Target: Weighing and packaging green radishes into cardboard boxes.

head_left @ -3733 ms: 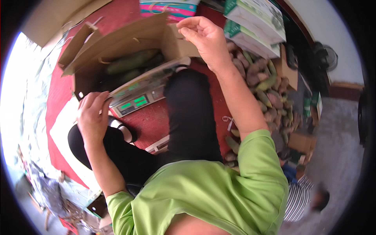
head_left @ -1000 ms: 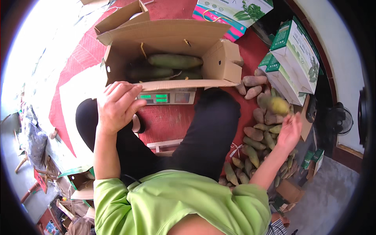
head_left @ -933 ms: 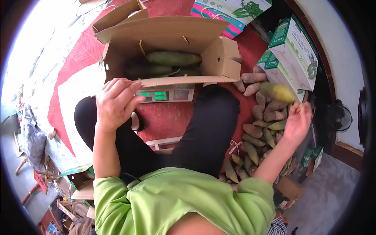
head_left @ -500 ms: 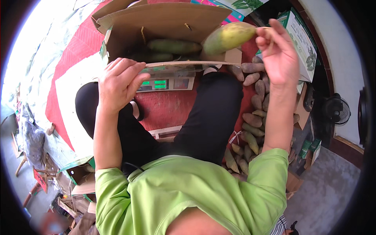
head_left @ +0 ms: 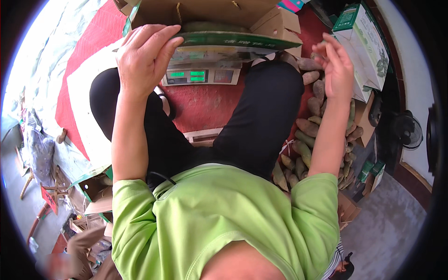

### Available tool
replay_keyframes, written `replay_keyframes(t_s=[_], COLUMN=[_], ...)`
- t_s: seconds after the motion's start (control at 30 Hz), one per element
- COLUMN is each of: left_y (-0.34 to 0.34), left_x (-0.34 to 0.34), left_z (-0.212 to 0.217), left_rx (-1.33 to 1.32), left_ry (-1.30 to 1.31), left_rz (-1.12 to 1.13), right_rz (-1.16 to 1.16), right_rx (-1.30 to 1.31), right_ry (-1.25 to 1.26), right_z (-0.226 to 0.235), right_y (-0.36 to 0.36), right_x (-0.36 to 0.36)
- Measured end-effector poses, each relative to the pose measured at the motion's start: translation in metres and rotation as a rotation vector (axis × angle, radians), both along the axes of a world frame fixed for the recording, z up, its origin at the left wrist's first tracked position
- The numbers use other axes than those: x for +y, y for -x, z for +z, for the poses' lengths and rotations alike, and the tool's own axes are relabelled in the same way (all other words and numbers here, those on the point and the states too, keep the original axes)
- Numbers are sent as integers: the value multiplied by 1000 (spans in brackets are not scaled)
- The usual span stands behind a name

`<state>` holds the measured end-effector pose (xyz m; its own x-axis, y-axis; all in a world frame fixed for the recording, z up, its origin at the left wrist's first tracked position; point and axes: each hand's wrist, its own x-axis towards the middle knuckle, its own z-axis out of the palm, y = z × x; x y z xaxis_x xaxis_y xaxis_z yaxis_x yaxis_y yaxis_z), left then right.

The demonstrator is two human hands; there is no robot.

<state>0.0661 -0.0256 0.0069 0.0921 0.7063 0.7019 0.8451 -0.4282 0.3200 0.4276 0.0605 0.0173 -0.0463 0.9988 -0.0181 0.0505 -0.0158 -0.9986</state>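
Box (head_left: pixel 261 14) part filled by the look of it: a long green vegetable (head_left: pixel 214 27) lies inside, its upper side just showing behind the front flap (head_left: pixel 228 41). Anything lower in the box is hidden, so no count and no telling how full. Box open at the top, up on the scale (head_left: pixel 200 77), whose display is lit green. Not closed up yet. Plenty left outside: a big pile of vegetables (head_left: pixel 308 127), green and dull purple, on the floor by the right knee; part of it is behind the right forearm.

Left hand (head_left: pixel 148 58) at the left end of the front flap, fingers bent and thumb tucked under, seems to pinch the flap. Right hand (head_left: pixel 333 67) raised right of the box, apart from it, fingers loosely curled and parted, nothing seen in it.

Other containers: white-and-green carton (head_left: pixel 364 46) standing beyond the pile, contents not visible. Open carton (head_left: pixel 99 207) at lower left, something pale inside, too small to tell. Brown carton (head_left: pixel 347 209) at lower right, inside unclear. Yellow cord (head_left: pixel 178 13) hangs on the box's back wall.
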Motion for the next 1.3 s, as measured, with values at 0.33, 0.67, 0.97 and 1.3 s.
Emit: replay_keyframes(t_s=[0.33,0.67,0.97,1.3], left_y=[0,-4,5,0], left_x=[-1,2,1,3], left_z=[-1,-2,-15,-12], left_rx=[30,3,19,59], left_ry=[-54,70,113,138], left_rz=[15,1,-9,14], right_rz=[-109,-142,-143,-145], right_rx=[-257,69,-44,-1136], right_ry=[505,691,797,508], right_z=[-224,-297,-346,-340], right_y=[-91,-67,-65,-179], right_x=[-136,-247,-266,-271])
